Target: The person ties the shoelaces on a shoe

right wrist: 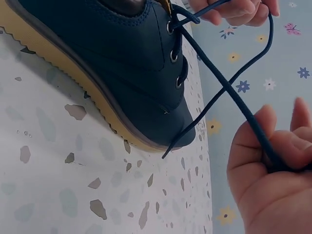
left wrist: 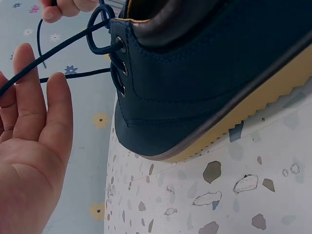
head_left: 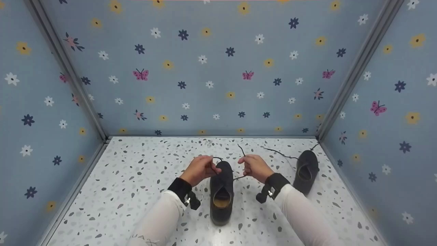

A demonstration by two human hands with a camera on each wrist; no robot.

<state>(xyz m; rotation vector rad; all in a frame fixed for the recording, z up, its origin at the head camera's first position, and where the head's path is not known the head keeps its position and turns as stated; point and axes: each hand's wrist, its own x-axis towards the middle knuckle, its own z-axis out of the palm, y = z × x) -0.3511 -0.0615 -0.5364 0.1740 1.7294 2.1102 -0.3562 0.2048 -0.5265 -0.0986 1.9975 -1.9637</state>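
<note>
A dark navy lace-up shoe (head_left: 223, 174) with a tan sole stands on the floor, toe pointing away from me. My left hand (head_left: 201, 170) is beside its toe on the left and holds one shoelace (left wrist: 53, 51), which runs across the fingers in the left wrist view. To the right of the shoe, my right hand (head_left: 256, 167) grips the other shoelace (right wrist: 248, 114) between thumb and curled fingers. Both lace ends come from the top eyelets, and a loop of lace lies near them. The right wrist view shows the laces crossing in front of the shoe.
A second dark shoe (head_left: 309, 160) stands to the right near the side wall, its long laces spread loose on the floor. Blue flowered panels (head_left: 218, 102) enclose the speckled white floor (head_left: 136, 191) at the back and both sides.
</note>
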